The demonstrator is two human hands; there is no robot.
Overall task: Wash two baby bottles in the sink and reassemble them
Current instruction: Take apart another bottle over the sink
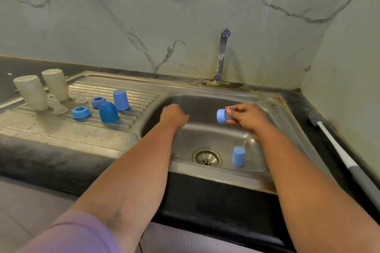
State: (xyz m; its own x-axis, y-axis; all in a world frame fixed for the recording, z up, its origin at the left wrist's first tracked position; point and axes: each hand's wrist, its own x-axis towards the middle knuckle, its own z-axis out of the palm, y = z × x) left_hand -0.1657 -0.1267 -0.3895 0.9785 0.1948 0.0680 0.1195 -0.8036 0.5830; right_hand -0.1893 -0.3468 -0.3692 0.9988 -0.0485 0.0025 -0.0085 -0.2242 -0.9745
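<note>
— Grip?
— Right hand (pixel 245 118) pinches a blue cap (pixel 222 116) at the fingertips, held sideways over the sink (pixel 205 98).
— Left hand (pixel 173 116)?
— Curled, nothing visibly in it, left of the cap.
— Other parts?
— Second cap (pixel 238 156) stands below the grip, by the drain (pixel 207 157). Bottles (pixel 30 92), nipples (pixel 59 107), rings (pixel 81 112) and covers (pixel 108 112) sit far left on the drainboard (pixel 61 129).

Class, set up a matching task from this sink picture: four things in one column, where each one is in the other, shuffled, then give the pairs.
Things:
1. bottle brush
2. two clear bottles
3. light blue cap
4. small blue cap

Places:
A. held in the right hand
B. on the counter right of the sink
C. upside down on the draining board
D. in the basin beside the drain

Pairs: 1-B, 2-C, 3-D, 4-A
</note>
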